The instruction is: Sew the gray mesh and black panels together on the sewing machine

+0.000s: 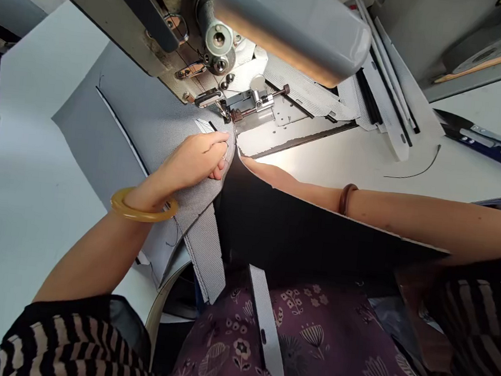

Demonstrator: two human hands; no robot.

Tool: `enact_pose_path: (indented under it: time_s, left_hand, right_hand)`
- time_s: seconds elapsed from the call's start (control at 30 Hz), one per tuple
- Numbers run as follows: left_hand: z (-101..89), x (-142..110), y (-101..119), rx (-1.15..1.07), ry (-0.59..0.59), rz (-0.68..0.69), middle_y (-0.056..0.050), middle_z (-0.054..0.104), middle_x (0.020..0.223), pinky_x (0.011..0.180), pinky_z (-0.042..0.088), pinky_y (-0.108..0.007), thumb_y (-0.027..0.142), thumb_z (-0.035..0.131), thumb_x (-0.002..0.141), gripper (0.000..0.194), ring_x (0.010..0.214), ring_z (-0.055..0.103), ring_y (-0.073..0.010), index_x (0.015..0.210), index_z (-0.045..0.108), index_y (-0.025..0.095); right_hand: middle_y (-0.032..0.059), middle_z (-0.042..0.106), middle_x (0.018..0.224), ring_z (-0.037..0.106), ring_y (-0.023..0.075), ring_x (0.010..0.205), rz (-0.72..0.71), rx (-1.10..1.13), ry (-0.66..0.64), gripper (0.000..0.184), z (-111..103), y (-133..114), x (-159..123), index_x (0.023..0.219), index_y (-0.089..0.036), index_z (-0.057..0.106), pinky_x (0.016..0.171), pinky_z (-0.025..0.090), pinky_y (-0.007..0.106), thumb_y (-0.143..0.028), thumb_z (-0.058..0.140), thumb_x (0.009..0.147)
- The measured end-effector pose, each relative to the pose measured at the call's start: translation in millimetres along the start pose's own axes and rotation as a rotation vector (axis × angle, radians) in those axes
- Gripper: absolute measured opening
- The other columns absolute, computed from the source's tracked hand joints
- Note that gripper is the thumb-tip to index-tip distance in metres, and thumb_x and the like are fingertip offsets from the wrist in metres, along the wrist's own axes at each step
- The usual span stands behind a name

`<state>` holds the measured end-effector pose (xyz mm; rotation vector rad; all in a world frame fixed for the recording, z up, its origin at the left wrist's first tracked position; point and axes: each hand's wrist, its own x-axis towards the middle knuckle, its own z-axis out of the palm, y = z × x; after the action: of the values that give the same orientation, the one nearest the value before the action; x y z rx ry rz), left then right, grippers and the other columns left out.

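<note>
Running from the presser foot [225,113] toward the wearer, the grey textured fabric [161,105] spreads mainly to the foot's left, its curved edge close beside it. A black panel [287,221] hangs on the wearer's side of the foot and extends to its right; whether it joins the fabric cannot be told. The step in hand looks like steadying the material at the foot, and the next move would call for a smooth, aligned edge with fingertips clear of the needle area.

On the foot's near left, the left hand [200,158] rests over the fabric, fingers curled close together; whether they pinch it cannot be told. On the foot's near right, the right hand [272,172] is behind the black panel, which hides most of its fingers, so their grip cannot be judged.

Just right of the foot sits a metal edge guide [259,102], with mesh strips [311,89] beyond; blue snips [497,154] lie well to the foot's right.
</note>
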<state>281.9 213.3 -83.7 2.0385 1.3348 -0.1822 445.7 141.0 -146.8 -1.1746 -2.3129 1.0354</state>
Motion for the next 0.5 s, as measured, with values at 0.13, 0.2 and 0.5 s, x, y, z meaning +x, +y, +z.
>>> enact_pose_path:
  time_s: [0.13, 0.2, 0.5]
  left_hand:
    - [3.9, -2, -2, 0.126, 0.068, -0.022, 0.001, 0.063, 0.063, 0.061, 0.048, -0.028, 0.016, 0.047, 0.075, 0.06, 0.062, 0.062, -0.0178, 0.133, 0.057, 0.011]
    - [5.7, -4, -2, 0.193, 0.094, -0.035, 0.001, 0.063, 0.065, 0.06, 0.047, -0.027, 0.015, 0.049, 0.072, 0.066, 0.063, 0.061, -0.0181, 0.137, 0.055, 0.011]
    - [12.5, -7, 1, 0.414, 0.142, 0.038, -0.006, 0.067, 0.082, 0.074, 0.05, -0.031, 0.015, 0.043, 0.082, 0.054, 0.078, 0.063, -0.0221, 0.134, 0.058, 0.012]
  right_hand:
    - [0.0146, 0.062, 0.116, 0.053, 0.021, 0.105, -0.095, -0.15, -0.075, 0.021, -2, 11, 5, 0.103, -0.012, 0.061, 0.08, 0.043, 0.03, -0.02, 0.043, 0.097]
    - [0.013, 0.063, 0.101, 0.053, 0.0219, 0.099, -0.184, -0.259, -0.055, 0.021, -5, 14, 9, 0.093, -0.013, 0.063, 0.08, 0.041, 0.031, -0.019, 0.044, 0.096]
    - [0.0106, 0.066, 0.112, 0.052, 0.02, 0.094, -0.167, -0.501, -0.023, 0.027, -21, 8, 5, 0.108, -0.013, 0.064, 0.076, 0.038, 0.03, -0.01, 0.039, 0.098]
